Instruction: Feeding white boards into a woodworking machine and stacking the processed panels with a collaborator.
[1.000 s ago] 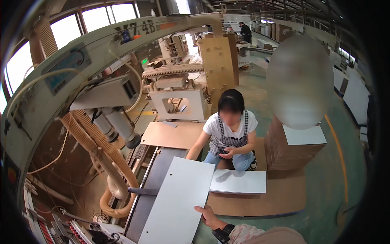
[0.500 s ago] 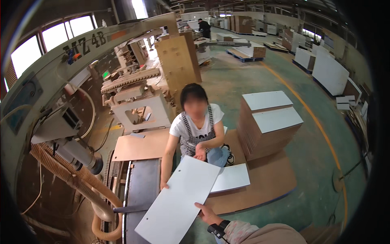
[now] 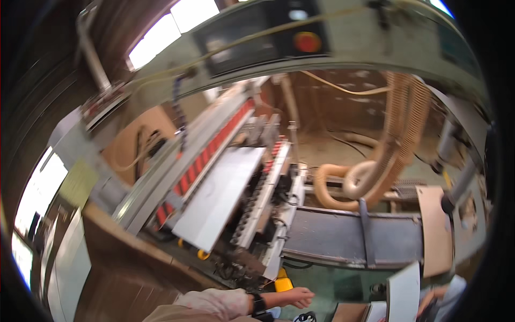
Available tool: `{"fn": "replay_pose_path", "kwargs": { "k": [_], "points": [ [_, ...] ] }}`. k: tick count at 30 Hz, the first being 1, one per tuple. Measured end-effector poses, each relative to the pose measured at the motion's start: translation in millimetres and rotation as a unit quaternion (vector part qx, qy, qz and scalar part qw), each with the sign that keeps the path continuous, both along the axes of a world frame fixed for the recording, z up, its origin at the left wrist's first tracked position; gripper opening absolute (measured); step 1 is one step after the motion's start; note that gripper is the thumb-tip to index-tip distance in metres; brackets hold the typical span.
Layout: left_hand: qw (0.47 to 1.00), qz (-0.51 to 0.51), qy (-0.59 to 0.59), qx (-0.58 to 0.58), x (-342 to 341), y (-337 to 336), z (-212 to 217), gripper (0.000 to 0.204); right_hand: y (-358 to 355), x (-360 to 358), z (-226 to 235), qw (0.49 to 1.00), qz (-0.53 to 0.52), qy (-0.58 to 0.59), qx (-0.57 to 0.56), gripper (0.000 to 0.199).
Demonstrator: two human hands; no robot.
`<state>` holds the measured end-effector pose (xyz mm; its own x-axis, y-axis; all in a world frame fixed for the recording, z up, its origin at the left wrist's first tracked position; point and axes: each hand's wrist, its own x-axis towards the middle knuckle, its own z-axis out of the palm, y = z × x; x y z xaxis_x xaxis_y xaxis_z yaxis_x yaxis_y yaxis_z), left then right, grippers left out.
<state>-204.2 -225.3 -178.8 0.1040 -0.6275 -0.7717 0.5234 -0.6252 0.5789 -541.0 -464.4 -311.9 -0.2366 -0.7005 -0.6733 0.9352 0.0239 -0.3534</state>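
My left hand point(image 3: 298, 297) reaches rightward at the bottom centre, fingers loosely bent, with nothing visible in it. A black band point(image 3: 258, 304) circles its wrist below a pale patterned sleeve. Nearest to the hand is a yellow object point(image 3: 283, 281) on the floor. My right hand is out of view. On the boring machine in front, a long white panel point(image 3: 222, 188) lies slanted between a red-and-grey beam point(image 3: 206, 150) and a row of dark spindles point(image 3: 257, 209). Another white panel point(image 3: 404, 292) stands tilted at the lower right, beside a co-worker's arm point(image 3: 432, 298).
A dark flat bed point(image 3: 327, 236) runs right of the machine, crossed by a black bar point(image 3: 366, 233). Ribbed tan hoses point(image 3: 397, 134) hang behind it. A brown board point(image 3: 434, 231) lies at its right end. The machine's overhead arm bears a red button point(image 3: 307, 42).
My view has swung left from the seated co-worker to the machine. My right hand, which gripped a white panel beside the co-worker, has left view. My left hand has come into view.
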Motion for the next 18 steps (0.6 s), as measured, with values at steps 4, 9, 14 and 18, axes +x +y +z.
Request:
{"fn": "replay_pose_path", "kwargs": {
  "k": [4,9,14,18],
  "points": [
    [0.982,0.183,0.033,-0.036,16.2,118.3,51.8,0.032,-15.3,112.3,1.4,0.893,0.433,0.072,-0.102,0.074],
    [0.828,0.529,-0.131,-0.134,43.3,204.2,114.1,0.02,109.5,351.3,166.6,0.653,0.717,0.068,-0.233,0.044],
    [0.604,0.735,-0.264,-0.161,101.2,236.2,130.7,0.013,238.0,496.6,225.2,0.462,0.731,0.176,-0.47,0.055],
    [0.627,0.739,-0.187,-0.161,128.5,249.7,121.5,0.014,275.6,577.0,213.7,0.487,0.609,0.289,-0.555,0.068]
  ]
}}
